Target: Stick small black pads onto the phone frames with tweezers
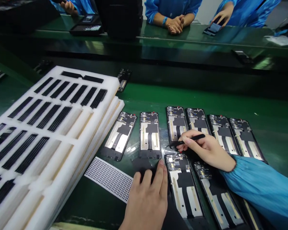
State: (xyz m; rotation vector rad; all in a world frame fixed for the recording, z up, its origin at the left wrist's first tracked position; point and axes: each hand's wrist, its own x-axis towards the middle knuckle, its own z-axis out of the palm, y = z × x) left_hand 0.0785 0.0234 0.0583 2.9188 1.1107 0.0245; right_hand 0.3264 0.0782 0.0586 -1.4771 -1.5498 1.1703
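My right hand (204,148) grips slim black tweezers (192,139) in a pinch. Their tip is at the lower end of an opened phone (176,121) with a bare circuit board and silver plate. My left hand (147,198) lies palm down with fingers stretched forward, holding nothing that I can see. Its fingertips reach the bottom edge of another opened phone (150,135). Left of that hand lies a white sheet of small black dots (110,177). Between the hands sits an opened phone (183,188), and one more (217,195) lies beneath my right forearm.
White foam trays (86,140) holding black strips are stacked at the left. Several opened phones (223,131) line the green bench (158,95) at the right. Across the bench are people in blue; one person's hand (224,14) holds a phone (213,28).
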